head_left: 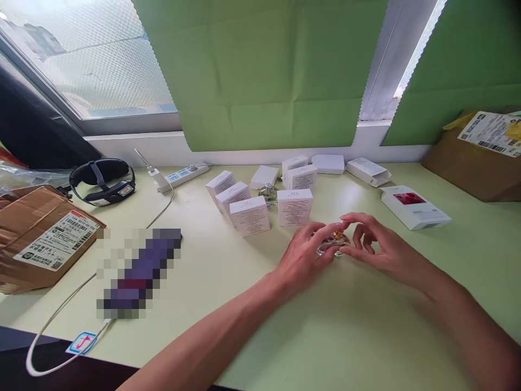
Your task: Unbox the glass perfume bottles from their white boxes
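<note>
A small clear glass bottle with a gold-coloured neck is between my two hands, low over the table. My left hand closes on its left side, with the fingers over the far edge and the thumb at the near edge. From the right, my right hand has its index fingertip at the top by the gold part and its thumb at the lower edge; the other fingers are curled. My fingers hide part of the glass. Closest to my left hand stands a white printed box.
Several white boxes stand around another clear glass item. An open box and a box with a red picture lie right. Cartons, a headset, a power strip and a pixelated phone-like object are also here.
</note>
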`<state>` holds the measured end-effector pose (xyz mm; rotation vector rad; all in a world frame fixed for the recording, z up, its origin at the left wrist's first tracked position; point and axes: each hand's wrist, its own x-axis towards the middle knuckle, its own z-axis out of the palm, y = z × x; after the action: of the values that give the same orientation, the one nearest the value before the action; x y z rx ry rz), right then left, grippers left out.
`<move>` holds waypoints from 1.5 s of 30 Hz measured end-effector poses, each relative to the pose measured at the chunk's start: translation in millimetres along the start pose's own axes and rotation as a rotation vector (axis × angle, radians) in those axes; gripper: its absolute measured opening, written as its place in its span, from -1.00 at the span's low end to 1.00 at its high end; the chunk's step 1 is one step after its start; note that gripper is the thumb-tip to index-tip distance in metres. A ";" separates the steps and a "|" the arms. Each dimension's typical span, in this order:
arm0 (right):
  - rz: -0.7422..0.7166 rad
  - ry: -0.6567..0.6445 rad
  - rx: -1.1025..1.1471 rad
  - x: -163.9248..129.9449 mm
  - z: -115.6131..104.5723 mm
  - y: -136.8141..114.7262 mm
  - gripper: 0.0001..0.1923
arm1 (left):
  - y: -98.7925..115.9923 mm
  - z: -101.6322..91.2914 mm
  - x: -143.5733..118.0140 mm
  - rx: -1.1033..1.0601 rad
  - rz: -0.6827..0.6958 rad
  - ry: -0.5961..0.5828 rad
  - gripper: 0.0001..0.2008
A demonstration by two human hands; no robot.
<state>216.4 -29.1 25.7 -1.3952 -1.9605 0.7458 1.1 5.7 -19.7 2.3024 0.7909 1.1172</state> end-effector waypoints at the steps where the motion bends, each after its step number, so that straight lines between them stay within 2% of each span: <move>1: 0.009 -0.043 -0.022 -0.5 -0.3 3.5 -0.49 | -0.3 -0.8 0.2 -0.004 0.002 -0.022 -0.56; 4: -0.019 -0.072 -0.018 -0.9 2.6 13.7 -0.54 | -0.1 -2.9 0.5 -0.005 -0.002 -0.071 -0.60; 8: -0.055 -0.047 0.021 -0.3 9.0 20.9 -0.58 | 0.0 -4.2 0.4 -0.006 -0.013 -0.078 -0.61; 15: -0.108 -0.006 0.041 2.0 13.8 24.8 -0.55 | 0.2 -7.4 2.1 -0.023 -0.034 -0.100 -0.62; 26: -0.141 -0.002 0.059 4.3 15.5 29.0 -0.53 | -0.5 -11.1 3.7 -0.002 0.001 -0.074 -0.64; 31: -0.092 -0.006 0.092 4.3 15.7 28.0 -0.49 | -3.3 -9.1 2.4 0.023 0.001 -0.055 -0.64; 35: 0.016 -0.049 0.136 5.2 16.4 24.2 -0.31 | -4.2 -6.6 -1.0 0.092 -0.010 -0.058 -0.60; 38: 0.090 -0.115 0.169 6.0 18.4 21.6 -0.26 | 5.1 -9.5 -2.3 0.186 0.047 0.054 -0.49; 41: 0.127 -0.130 0.192 6.7 20.1 21.0 -0.27 | 27.4 -31.6 9.8 0.225 0.224 0.270 -0.49; 43: 0.146 -0.131 0.195 7.4 20.4 21.3 -0.28 | 42.5 -62.4 33.1 0.263 0.296 0.367 -0.64; 44: 0.153 -0.137 0.193 7.7 20.5 21.3 -0.27 | 47.1 -81.7 50.0 0.299 0.291 0.385 -0.71; 45: 0.157 -0.145 0.186 8.2 20.5 21.3 -0.27 | 48.3 -102.4 70.1 0.361 0.242 0.353 -0.76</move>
<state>211.8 -17.2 -2.2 -1.4260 -1.8486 1.1011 -32.3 32.7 106.3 2.5848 0.9224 1.6367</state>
